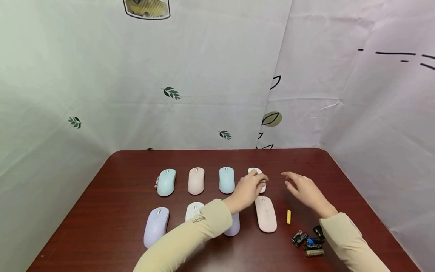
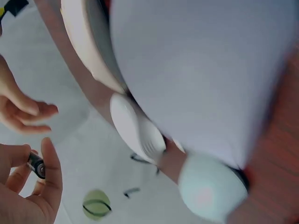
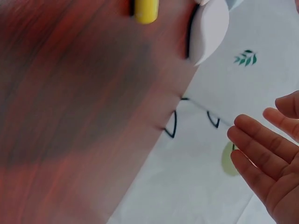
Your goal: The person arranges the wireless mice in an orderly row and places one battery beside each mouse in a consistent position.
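My left hand (image 1: 247,189) pinches a small dark battery (image 2: 37,165) between thumb and fingers, its end face showing in the left wrist view. In the head view this hand is above a white mouse (image 1: 254,171) in the back row and hides part of it. A pale pink mouse (image 1: 266,214) lies just in front of that one. To the right, my right hand (image 1: 307,192) is raised over the table with its fingers extended and holds nothing. A yellow battery (image 1: 289,217) lies on the table nearer the body.
A pile of batteries (image 1: 310,247) sits by the right sleeve. Mint (image 1: 166,183), pink (image 1: 196,181) and light blue (image 1: 226,180) mice stand along the back. A lavender mouse (image 1: 156,226) is front left; the left sleeve partly covers a white mouse (image 1: 194,209) and another lavender mouse (image 1: 233,227).
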